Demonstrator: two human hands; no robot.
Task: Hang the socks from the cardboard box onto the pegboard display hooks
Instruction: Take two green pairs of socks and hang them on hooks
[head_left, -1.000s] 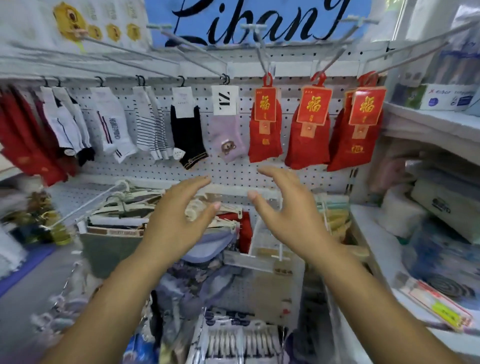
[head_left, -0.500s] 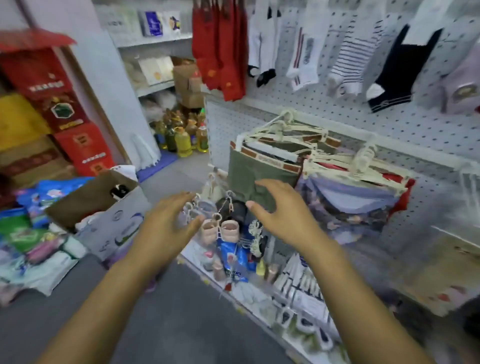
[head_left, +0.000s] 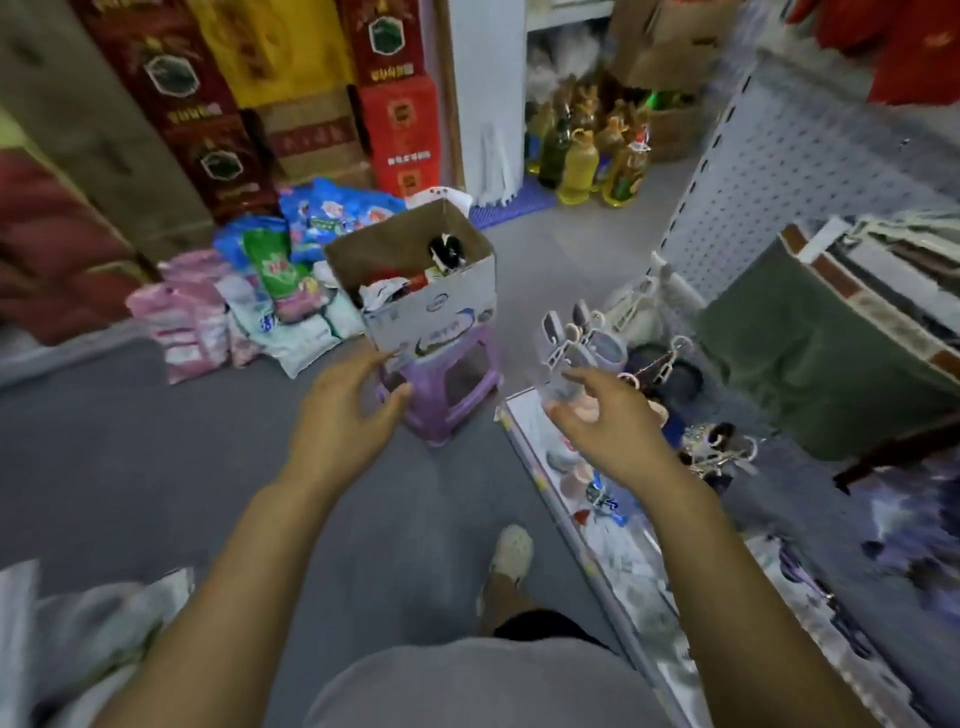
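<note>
- Cardboard box (head_left: 434, 317) is seen open-topped on a purple plastic stool (head_left: 447, 400), set on the grey floor (head_left: 156, 441) at the middle of the view
- Socks (head_left: 410, 283) are piled loosely inside the box: red and white ones near the front wall, a black-and-white one (head_left: 447, 252) against the back corner
- Left hand (head_left: 345, 410) is held out empty, fingers spread and relaxed, just below the box's near corner and in front of the stool; whether the fingertips touch the box cannot be told
- Right hand (head_left: 602, 421) is also held out empty, fingers loosely parted, over the edge of a low shelf of small goods, well apart from the box
- Pegboard (head_left: 779, 171) is seen at the right, tilted in the wide view; red socks (head_left: 909, 47) are hung at its top corner, blurred
- Green folded cloth (head_left: 810, 353) is hung below the pegboard at the right
- Bottles of yellow oil (head_left: 576, 166) are stood on the floor behind the box, and soft packets (head_left: 270, 291) are heaped at its left
</note>
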